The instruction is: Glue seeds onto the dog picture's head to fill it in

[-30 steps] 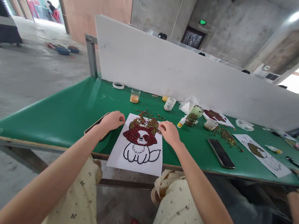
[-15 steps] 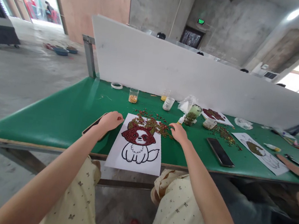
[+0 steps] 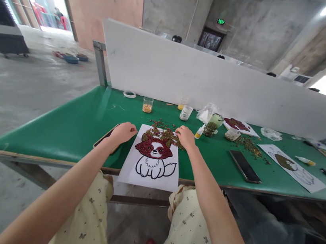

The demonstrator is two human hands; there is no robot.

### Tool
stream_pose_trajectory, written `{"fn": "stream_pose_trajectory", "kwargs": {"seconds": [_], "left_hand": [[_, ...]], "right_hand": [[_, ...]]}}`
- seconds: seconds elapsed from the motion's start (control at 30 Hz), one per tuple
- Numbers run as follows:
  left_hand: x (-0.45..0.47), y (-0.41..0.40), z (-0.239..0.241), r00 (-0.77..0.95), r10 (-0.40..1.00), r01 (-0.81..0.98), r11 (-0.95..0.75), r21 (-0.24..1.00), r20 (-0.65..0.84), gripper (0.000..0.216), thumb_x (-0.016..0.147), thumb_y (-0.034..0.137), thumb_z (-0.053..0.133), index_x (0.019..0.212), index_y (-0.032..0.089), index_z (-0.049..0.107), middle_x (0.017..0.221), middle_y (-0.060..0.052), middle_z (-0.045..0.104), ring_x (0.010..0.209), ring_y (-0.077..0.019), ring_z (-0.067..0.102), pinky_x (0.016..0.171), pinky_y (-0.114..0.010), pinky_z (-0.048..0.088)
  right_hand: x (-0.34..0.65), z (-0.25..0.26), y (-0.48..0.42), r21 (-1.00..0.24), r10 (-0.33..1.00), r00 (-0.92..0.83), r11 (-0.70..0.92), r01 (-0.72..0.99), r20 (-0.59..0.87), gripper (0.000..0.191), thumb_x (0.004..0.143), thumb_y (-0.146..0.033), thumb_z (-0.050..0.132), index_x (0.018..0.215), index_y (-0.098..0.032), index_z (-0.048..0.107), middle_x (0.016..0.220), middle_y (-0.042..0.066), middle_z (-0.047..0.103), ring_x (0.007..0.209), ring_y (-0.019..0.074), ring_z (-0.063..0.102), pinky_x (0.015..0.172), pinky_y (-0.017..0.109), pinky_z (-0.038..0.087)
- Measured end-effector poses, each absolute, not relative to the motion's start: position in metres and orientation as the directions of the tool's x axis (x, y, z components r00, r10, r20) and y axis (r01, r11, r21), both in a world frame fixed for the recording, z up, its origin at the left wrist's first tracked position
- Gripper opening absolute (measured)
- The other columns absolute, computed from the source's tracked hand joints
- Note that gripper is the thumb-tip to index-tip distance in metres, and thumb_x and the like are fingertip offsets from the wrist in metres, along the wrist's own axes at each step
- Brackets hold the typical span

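Note:
A white sheet with a dog drawing (image 3: 152, 164) lies at the near edge of the green table (image 3: 69, 125). The dog's head is filled with red seeds, and loose brown and green seeds (image 3: 164, 132) are heaped over the top of the sheet. My left hand (image 3: 123, 131) rests curled at the sheet's upper left corner, its fingers folded under. My right hand (image 3: 185, 136) lies on the seed heap at the upper right corner, fingers bent down onto the seeds. A dark phone (image 3: 106, 135) lies partly under my left wrist.
Behind the sheet stand a cup of yellow kernels (image 3: 147, 104), a white jar (image 3: 186, 112), a glue bottle (image 3: 199, 132) and a tipped jar of green seeds (image 3: 212, 124). A black phone (image 3: 244, 166) lies to the right, beside other seed pictures (image 3: 292, 167). A white partition (image 3: 216, 85) backs the table.
My right hand drew back left from the table beside the sheet onto the seed heap at its upper right corner. Another person's hand at the right edge has left view. My left hand stayed.

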State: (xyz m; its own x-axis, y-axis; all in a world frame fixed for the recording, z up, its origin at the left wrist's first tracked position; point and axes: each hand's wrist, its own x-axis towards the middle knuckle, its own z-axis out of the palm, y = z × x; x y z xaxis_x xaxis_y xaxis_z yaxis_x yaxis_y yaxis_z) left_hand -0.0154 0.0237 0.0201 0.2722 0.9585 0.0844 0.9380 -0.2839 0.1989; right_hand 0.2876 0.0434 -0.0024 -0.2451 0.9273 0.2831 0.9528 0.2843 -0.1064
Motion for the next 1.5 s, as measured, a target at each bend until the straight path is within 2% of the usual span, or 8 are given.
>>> {"fn": "stream_pose_trajectory", "kwargs": {"seconds": [0.13,0.33,0.57,0.93,1.1,1.2,1.33,1.5], "left_hand": [[-0.016,0.023,0.019,0.266,0.960,0.934,-0.279,0.223,0.091,0.031,0.080,0.032,0.040,0.081,0.017,0.068,0.089,-0.007,0.068,0.077,-0.0195,0.060,0.062,-0.025,0.040],[-0.017,0.024,0.019,0.254,0.963,0.928,-0.269,0.259,0.091,0.030,0.080,0.033,0.042,0.081,0.018,0.068,0.082,-0.006,0.068,0.074,-0.0193,0.060,0.059,-0.025,0.040],[-0.018,0.023,0.019,0.264,0.960,0.918,-0.280,0.280,0.097,0.028,0.079,0.032,0.043,0.079,0.017,0.067,0.084,-0.007,0.068,0.074,-0.0198,0.060,0.061,-0.026,0.040],[-0.018,0.023,0.018,0.273,0.957,0.922,-0.290,0.255,0.100,0.030,0.080,0.032,0.042,0.079,0.016,0.067,0.086,-0.008,0.067,0.075,-0.0204,0.060,0.062,-0.027,0.040],[-0.017,0.023,0.018,0.267,0.959,0.926,-0.283,0.248,0.098,0.030,0.080,0.033,0.041,0.079,0.017,0.067,0.085,-0.008,0.067,0.075,-0.0206,0.060,0.062,-0.027,0.040],[-0.017,0.024,0.018,0.260,0.961,0.928,-0.276,0.250,0.094,0.030,0.080,0.033,0.041,0.080,0.017,0.067,0.085,-0.008,0.068,0.073,-0.0206,0.060,0.060,-0.027,0.039],[-0.018,0.025,0.017,0.267,0.959,0.926,-0.284,0.248,0.099,0.029,0.080,0.032,0.042,0.079,0.017,0.067,0.085,-0.007,0.068,0.075,-0.0202,0.060,0.061,-0.026,0.040],[-0.018,0.026,0.016,0.270,0.958,0.929,-0.285,0.238,0.094,0.028,0.079,0.031,0.043,0.078,0.018,0.067,0.085,-0.007,0.068,0.075,-0.0196,0.060,0.062,-0.025,0.040]], "right_hand": [[0.273,-0.007,0.050,-0.110,0.947,-0.192,0.226,0.968,0.258,0.016,0.086,-0.014,0.049,0.082,-0.020,0.064,0.091,0.007,0.058,0.090,0.0190,0.050,0.068,0.027,0.036],[0.270,-0.013,0.048,-0.103,0.954,-0.175,0.205,0.973,0.244,0.012,0.088,-0.019,0.049,0.088,-0.021,0.061,0.095,0.006,0.056,0.093,0.0185,0.048,0.067,0.026,0.037],[0.269,-0.012,0.049,-0.098,0.961,-0.163,0.189,0.977,0.223,0.013,0.086,-0.018,0.051,0.084,-0.022,0.063,0.094,0.006,0.057,0.094,0.0182,0.048,0.062,0.024,0.037],[0.264,-0.006,0.049,-0.062,0.958,-0.207,0.224,0.973,0.200,0.015,0.086,-0.014,0.048,0.083,-0.018,0.062,0.094,0.010,0.059,0.094,0.0221,0.048,0.067,0.028,0.041],[0.252,0.009,0.039,-0.062,0.922,-0.280,0.307,0.950,0.268,0.015,0.091,-0.017,0.042,0.093,-0.018,0.057,0.101,0.011,0.056,0.097,0.0212,0.045,0.074,0.029,0.040],[0.242,0.020,0.018,-0.101,0.847,-0.438,0.485,0.869,0.302,0.014,0.092,-0.021,0.042,0.090,-0.019,0.056,0.096,0.007,0.056,0.095,0.0182,0.046,0.075,0.027,0.039],[0.235,0.023,-0.018,-0.161,0.755,-0.626,0.654,0.739,0.193,0.009,0.090,-0.020,0.049,0.086,-0.018,0.056,0.093,0.003,0.057,0.092,0.0149,0.048,0.075,0.024,0.038],[0.234,0.021,-0.037,-0.134,0.767,-0.636,0.641,0.756,0.082,0.008,0.088,-0.019,0.052,0.082,-0.017,0.058,0.089,0.004,0.057,0.090,0.0148,0.049,0.071,0.024,0.037]]}}
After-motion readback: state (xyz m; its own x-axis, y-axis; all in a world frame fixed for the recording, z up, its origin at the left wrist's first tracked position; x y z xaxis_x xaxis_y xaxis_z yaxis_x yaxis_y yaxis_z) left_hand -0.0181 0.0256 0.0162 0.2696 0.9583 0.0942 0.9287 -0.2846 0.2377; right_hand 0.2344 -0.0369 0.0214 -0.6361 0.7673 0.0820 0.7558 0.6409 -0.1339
